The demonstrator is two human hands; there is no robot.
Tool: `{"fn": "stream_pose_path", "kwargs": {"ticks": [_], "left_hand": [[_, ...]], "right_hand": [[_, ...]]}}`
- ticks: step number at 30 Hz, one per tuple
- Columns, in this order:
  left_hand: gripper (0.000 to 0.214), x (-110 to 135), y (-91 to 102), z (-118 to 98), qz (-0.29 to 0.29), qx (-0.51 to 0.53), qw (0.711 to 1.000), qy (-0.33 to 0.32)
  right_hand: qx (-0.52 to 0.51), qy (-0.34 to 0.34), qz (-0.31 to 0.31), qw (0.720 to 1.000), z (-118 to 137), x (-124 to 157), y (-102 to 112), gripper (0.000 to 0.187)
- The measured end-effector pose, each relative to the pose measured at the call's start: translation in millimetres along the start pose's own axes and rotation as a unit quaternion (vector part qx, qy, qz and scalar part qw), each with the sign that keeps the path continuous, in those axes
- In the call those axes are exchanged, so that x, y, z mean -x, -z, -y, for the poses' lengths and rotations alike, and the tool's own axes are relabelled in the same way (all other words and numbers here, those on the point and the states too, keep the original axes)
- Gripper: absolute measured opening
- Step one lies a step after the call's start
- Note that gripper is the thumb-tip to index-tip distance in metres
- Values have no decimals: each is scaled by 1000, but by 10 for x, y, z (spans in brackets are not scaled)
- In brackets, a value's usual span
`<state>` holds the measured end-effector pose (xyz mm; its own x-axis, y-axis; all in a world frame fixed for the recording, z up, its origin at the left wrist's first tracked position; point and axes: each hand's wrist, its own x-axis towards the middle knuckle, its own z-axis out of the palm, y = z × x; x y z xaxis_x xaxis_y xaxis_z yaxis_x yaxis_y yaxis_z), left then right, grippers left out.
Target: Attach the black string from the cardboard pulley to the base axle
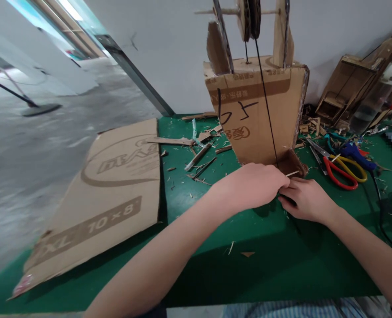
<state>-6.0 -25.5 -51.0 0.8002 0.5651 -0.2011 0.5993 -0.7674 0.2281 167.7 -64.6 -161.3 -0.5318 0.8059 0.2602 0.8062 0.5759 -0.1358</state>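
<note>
A tall cardboard model point(265, 115) stands on the green table, with a cardboard pulley wheel point(249, 17) on a wooden rod at its top. A black string point(265, 97) runs from the wheel down its front to a small open cardboard box point(290, 161) at the base. In front of that box my two hands meet. My left hand point(253, 183) is closed, and a thin wooden stick point(292, 173) pokes out at its fingertips. Against them press the bent fingers of my right hand point(303, 198); what they pinch is hidden.
Left lies a large cardboard sheet point(116, 185), overhanging the table point(215, 265). Scissors point(343, 172) and a blue glue gun point(356, 154) with a cord are at right. Behind them stand a clear bottle point(374, 101) and another cardboard construction point(351, 84). Scraps point(199, 157) litter the table.
</note>
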Motion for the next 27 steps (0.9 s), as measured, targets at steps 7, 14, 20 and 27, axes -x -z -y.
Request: {"fn": "stream_pose_path", "kwargs": {"ticks": [7,14,20,27], "left_hand": [[25,-91,-150,-64,49,-134,989,51],[23,-86,-145,-82,47,-159,986,7],[22,-119,-208,-48,-2,-160,987,17],[15,20,-450,29,-44,-200,978,-29]], "right_hand": [[-12,23,30,999,-40,0,74,25],[-7,27,31,999,-39,15,48,22],[-12,26,48,998,-44,32,66,25],[-53,28,65,996,-87,32,119,23]]}}
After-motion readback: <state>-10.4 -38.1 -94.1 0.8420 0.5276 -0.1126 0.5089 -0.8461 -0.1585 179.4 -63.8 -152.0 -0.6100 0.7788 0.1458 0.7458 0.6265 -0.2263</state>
